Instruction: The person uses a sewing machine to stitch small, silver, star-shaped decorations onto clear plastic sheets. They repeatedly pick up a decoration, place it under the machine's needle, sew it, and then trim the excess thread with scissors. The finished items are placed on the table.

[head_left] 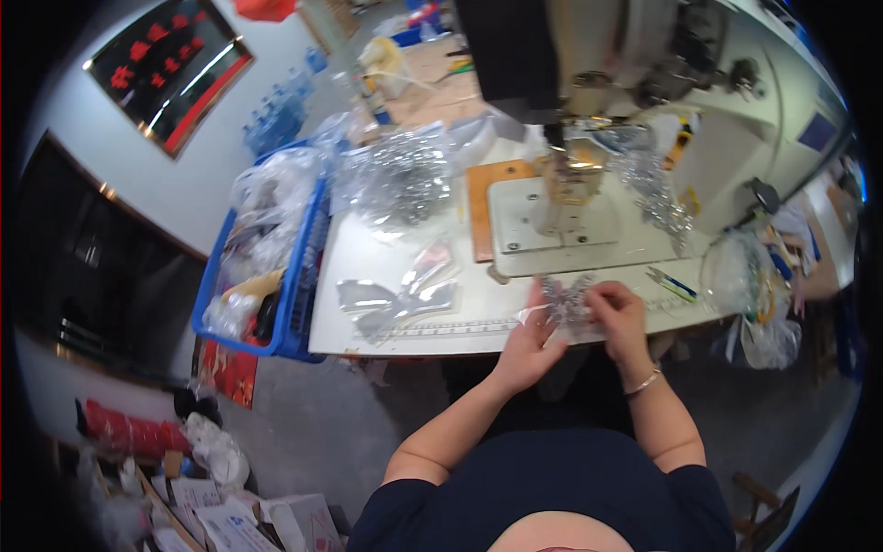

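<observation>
Over the front edge of the white sewing table (395,342), my two hands hold a silver, shiny piece with clear film (567,296), which looks bow-shaped. My left hand (532,348) grips it from the left, thumb toward me. The fingers of my right hand (622,317) are pinched at its right side. A sewing machine (667,83) stands just beyond, its needle area (566,175) above a pale plate (520,216). To the left lie flat silver-and-clear bow-shaped pieces (395,299). Green-handled thread snips (673,287) rest right of my right hand.
A heap of silver pieces (405,179) lies at the back left, and more silver strips (658,189) hang beside the machine. A blue basket (299,294) full of clear plastic adjoins the table's left end. A ruler strip (451,328) runs along the front edge. Clear bags (768,336) hang at the right.
</observation>
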